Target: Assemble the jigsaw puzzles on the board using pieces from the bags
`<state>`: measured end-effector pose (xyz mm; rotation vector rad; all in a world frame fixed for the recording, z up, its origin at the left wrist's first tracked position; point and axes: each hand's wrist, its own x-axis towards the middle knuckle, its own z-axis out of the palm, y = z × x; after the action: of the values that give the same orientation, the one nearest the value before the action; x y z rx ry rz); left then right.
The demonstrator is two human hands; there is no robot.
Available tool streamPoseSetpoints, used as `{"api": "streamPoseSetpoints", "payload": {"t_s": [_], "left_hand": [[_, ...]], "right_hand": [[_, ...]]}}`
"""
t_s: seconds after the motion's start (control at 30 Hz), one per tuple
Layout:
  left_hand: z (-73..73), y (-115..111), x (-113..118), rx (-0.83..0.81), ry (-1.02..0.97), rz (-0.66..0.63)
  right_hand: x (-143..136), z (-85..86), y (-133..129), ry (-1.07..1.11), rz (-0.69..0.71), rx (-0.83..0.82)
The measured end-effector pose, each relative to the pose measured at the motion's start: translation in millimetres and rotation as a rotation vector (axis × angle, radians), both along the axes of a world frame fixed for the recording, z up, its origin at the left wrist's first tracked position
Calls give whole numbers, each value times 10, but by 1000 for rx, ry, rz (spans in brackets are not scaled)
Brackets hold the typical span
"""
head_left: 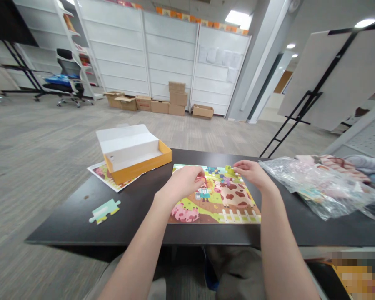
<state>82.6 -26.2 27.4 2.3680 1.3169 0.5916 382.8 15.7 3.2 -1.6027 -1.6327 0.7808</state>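
A colourful farm puzzle point(237, 195) with a cow, a pig and a white fence lies on the dark table. Over its upper left part is my left hand point(187, 180), its fingers curled down; what they hold, if anything, is hidden. My right hand point(249, 171) pinches a yellow-green puzzle piece point(229, 170) at the puzzle's upper right edge. Blue pieces point(211, 170) show along the top between the hands. A loose pale green piece point(105, 211) rests on the table at the left, apart from the puzzle.
An open yellow box point(139, 166) sits at the back left of the table point(137, 231), partly on a printed picture sheet point(100, 171). Clear plastic bags point(325, 183) and folded cloth point(340, 164) lie at the right. Cardboard boxes point(177, 100) stand on the floor beyond.
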Motion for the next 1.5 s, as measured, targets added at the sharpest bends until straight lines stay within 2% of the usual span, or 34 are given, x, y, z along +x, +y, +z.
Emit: {"api": "streamPoseSetpoints", "payload": {"t_s": [0.27, 0.57, 0.77, 1.07, 1.27, 1.5], "left_hand": [[-62, 9, -44, 32, 13, -1], [-108, 4, -149, 44, 89, 38], [-109, -21, -187, 56, 140, 73], [-115, -17, -163, 64, 126, 38], [-81, -25, -138, 62, 128, 29], [-92, -27, -174, 60, 152, 47]], "right_hand": [[-19, -172, 88, -93, 42, -115], [54, -293, 193, -316, 55, -55], [-11, -258, 165, -396, 41, -29], [-93, -147, 72, -479, -17, -32], [-200, -72, 24, -519, 130, -163], [-219, -80, 48, -531, 178, -161]]}}
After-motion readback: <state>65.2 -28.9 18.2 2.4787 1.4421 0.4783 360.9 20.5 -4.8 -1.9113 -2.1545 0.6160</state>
